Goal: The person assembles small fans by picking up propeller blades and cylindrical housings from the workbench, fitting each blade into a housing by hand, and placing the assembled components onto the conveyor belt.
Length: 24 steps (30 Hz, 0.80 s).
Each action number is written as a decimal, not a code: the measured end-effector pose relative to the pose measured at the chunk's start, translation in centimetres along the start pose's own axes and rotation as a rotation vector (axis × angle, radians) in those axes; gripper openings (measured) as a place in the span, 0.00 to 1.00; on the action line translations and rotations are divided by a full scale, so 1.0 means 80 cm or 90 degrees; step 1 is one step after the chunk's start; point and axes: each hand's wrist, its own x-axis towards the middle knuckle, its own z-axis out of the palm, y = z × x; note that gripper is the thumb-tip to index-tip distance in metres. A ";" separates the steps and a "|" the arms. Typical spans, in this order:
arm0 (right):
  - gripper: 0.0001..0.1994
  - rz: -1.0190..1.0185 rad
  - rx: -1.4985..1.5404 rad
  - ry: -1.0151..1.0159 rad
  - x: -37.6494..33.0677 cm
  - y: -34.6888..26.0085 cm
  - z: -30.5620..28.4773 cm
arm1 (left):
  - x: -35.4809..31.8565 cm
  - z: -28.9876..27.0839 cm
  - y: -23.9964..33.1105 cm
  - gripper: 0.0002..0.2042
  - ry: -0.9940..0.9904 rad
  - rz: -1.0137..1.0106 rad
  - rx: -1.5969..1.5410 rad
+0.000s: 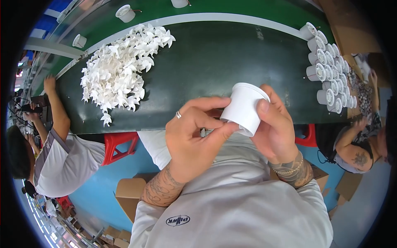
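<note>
In front of my chest a white plastic cup-shaped housing [243, 106] is tilted, its open end facing down toward me. My right hand [276, 124] is closed round its right side, thumb on the near wall and fingers behind. My left hand [196, 130] has one fingertip against the housing's left wall. Its thumb and another finger pinch together at the lower opening, where a bit of white shows; what they hold there is mostly hidden. On the dark green table [198, 62], to the left, lies a heap of small white bladed plastic parts [120, 66], like little fan blades.
Rows of similar white housings [326, 70] stand at the table's right end. More housings [125, 13] sit on a green strip beyond the white rail [215, 17]. Co-workers sit at left [70, 161] and right [355, 144]. Red stools [119, 146] and cardboard boxes [128, 194] are below.
</note>
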 end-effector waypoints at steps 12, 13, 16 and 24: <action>0.22 0.013 -0.068 -0.011 0.017 0.011 -0.005 | 0.034 -0.010 -0.016 0.22 -0.093 -0.053 -0.066; 0.23 0.030 -0.070 0.002 0.020 0.007 -0.003 | 0.036 -0.010 -0.014 0.23 -0.097 -0.075 -0.053; 0.24 0.058 -0.076 0.019 0.024 0.004 -0.005 | 0.035 -0.014 -0.018 0.21 -0.097 -0.089 -0.008; 0.22 0.100 -0.042 0.007 0.034 0.004 -0.017 | 0.038 -0.029 -0.037 0.19 -0.123 -0.034 0.059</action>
